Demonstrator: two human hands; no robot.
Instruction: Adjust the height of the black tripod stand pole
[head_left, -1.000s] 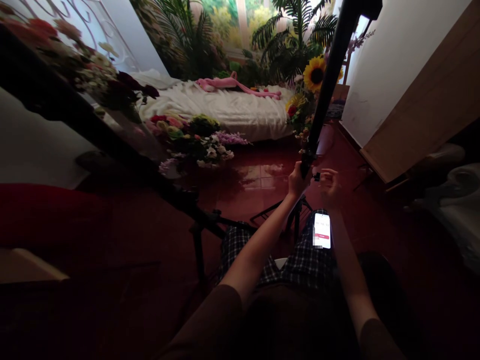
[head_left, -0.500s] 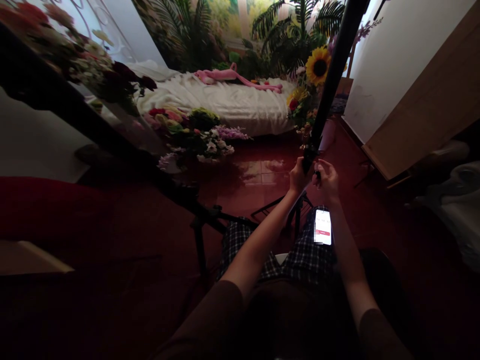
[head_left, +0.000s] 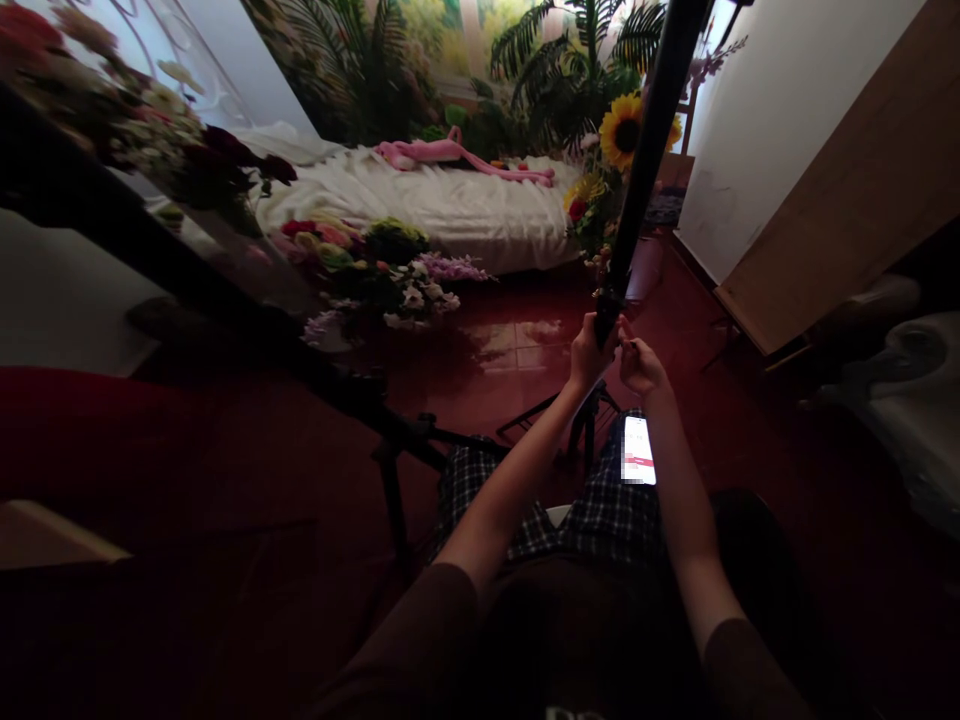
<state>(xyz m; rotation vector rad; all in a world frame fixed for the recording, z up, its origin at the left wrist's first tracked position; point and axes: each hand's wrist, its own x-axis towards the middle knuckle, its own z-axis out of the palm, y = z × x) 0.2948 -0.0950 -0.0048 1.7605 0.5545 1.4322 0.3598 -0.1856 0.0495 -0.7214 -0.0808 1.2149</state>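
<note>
My left hand (head_left: 588, 352) is wrapped round the lower part of a black pole (head_left: 646, 165), which rises slanting to the upper right. Below that hand spread the thin dark legs of a tripod stand (head_left: 583, 420). My right hand (head_left: 642, 366) is close against the pole's right side, its fingers bent and pinched together. Whatever lies between those fingers is too small and dark to make out. On my right thigh, beside the right forearm, rests a phone (head_left: 639, 452) with a lit white screen and a red bar.
A second black stand (head_left: 247, 300) slants across the left side. Ahead is a bed with a white cover (head_left: 450, 225) and a pink plush toy (head_left: 442, 152). Artificial flowers (head_left: 397, 265) and a sunflower (head_left: 621, 132) stand near it. A wooden panel (head_left: 817, 190) leans at the right.
My right hand has moved in closer to the pole, and a small dark piece seen at its fingers before is now mostly hidden. My left hand keeps its grip. The view has shifted slightly.
</note>
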